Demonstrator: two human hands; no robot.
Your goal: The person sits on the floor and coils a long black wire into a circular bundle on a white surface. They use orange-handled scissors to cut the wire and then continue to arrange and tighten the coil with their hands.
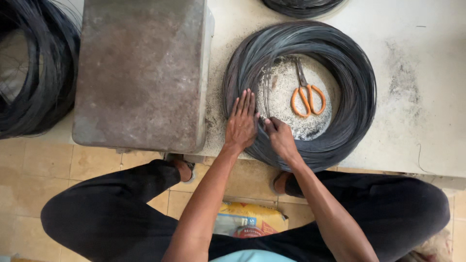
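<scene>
A big coil [340, 68] of thin dark wire lies flat on the pale desk [417, 121], near its front edge, within easy reach of the seated person. The left hand [241, 123] lies open and flat on the coil's near-left side, fingers spread and pointing away, seemingly pressing the strands down so they do not spring up. The right hand [280, 137] sits just beside it on the inner edge of the ring, fingers curled and pinched on what looks like a few strands; whether it grips one wire or several is too fine to tell. A few loose strands rise from that spot and arc across the hollow of the coil.

Scissors [306, 94] with orange handles lie inside the ring on the gritty desk, apart from both hands. A rusty metal plate [141, 73] sits to the left of the coil. Another dark wire coil [34, 73] lies at the far left, and the edge of a third [303, 6] shows at the top.
</scene>
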